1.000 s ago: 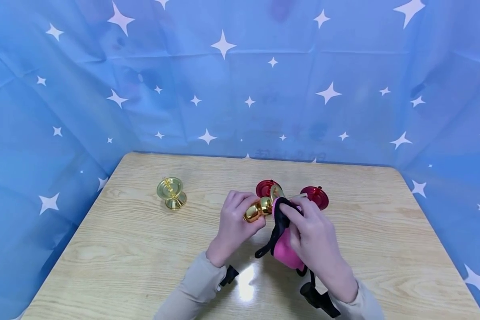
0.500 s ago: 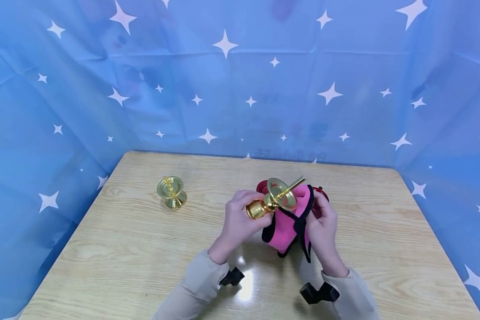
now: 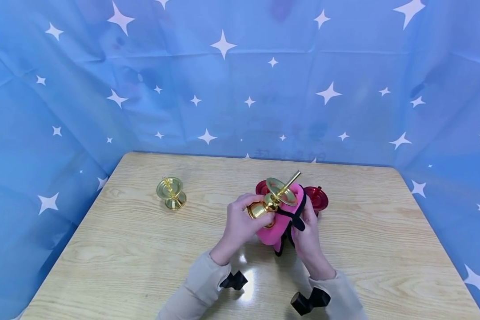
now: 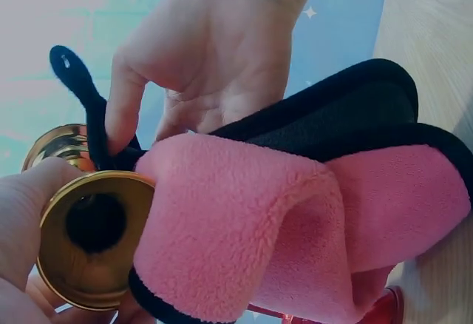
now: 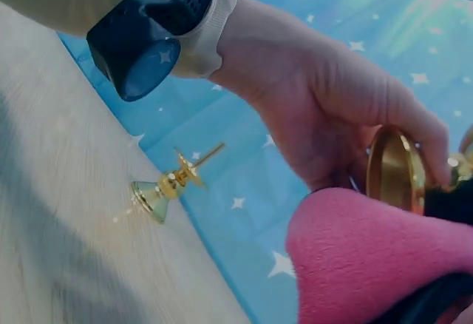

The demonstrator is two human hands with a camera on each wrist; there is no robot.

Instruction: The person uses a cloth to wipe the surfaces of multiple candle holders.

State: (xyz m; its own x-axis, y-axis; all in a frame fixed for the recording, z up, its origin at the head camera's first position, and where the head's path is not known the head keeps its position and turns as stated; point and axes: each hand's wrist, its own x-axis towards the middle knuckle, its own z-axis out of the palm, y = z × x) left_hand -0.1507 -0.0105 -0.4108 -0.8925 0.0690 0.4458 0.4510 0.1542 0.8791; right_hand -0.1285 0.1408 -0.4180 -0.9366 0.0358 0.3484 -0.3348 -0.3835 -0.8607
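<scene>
My left hand [image 3: 244, 224] grips the flared base of a gold candlestick [image 3: 258, 209] near the middle of the table. The candlestick tilts, its shallow dish and thin stem pointing up and right. A pink plush cloth with black edging [image 3: 278, 229] is folded against its side, below the dish. My right hand [image 3: 309, 233] holds this cloth from the right. In the left wrist view, the hollow underside of the base [image 4: 63, 254] faces the camera and the cloth [image 4: 214, 220] lies beside it. A black hanging loop [image 4: 77, 83] sticks up from the cloth.
A second gold candlestick [image 3: 175, 195] stands upright at the back left. Behind my hands are two red dished holders [image 3: 317, 198], one partly hidden by the gold candlestick. The wooden table [image 3: 136, 249] ends at a blue curtain with white stars [image 3: 224, 89].
My right hand has shifted the cloth from over the candlestick's upper end to its side, uncovering the dish and stem. Over the last half second that hand moved left, bunching the cloth closer.
</scene>
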